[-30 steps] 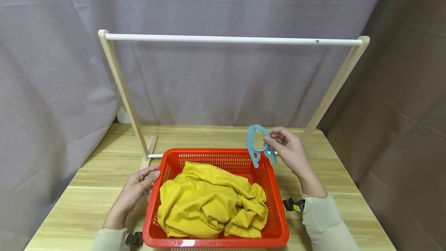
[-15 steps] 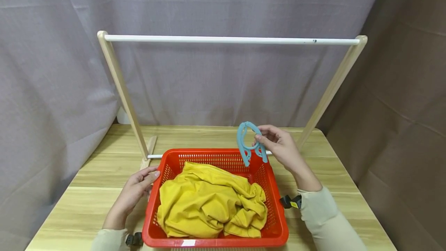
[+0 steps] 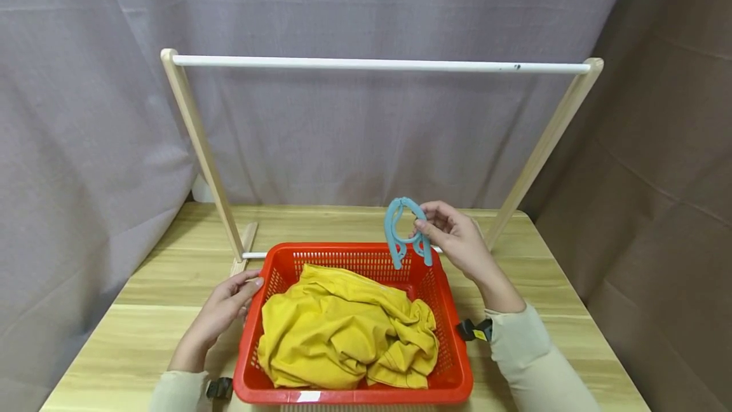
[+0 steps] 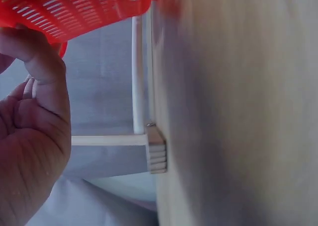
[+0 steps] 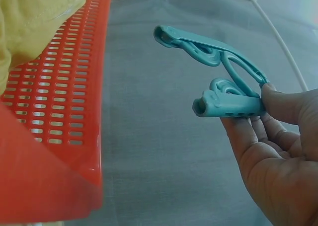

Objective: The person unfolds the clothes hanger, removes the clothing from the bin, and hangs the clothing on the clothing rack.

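Observation:
In the head view, a light-blue folding clothes hanger [image 3: 394, 233] with its arms folded down is held above the basket's far right corner. My right hand [image 3: 462, 243] pinches one of its arms between thumb and fingers; the right wrist view shows the hanger's [image 5: 233, 106] two arm ends pointing away from the hand. A red plastic basket [image 3: 366, 395] stands at the front of the table with a crumpled yellow garment [image 3: 343, 329] inside. My left hand [image 3: 220, 310] holds the basket's left rim, thumb at the edge; its fingers are partly hidden in the left wrist view.
Behind the basket stands a clothes rack with wooden uprights [image 3: 200, 145] and a white top bar [image 3: 366, 64]. Its lower white bar [image 3: 254, 255] runs behind the basket. Grey curtains [image 3: 366, 5] enclose the back and sides of the wooden table [image 3: 149, 329].
My right hand has moved left and slightly up with the hanger, from beyond the basket's right rim to above its far right corner. The left hand, basket and garment have stayed put.

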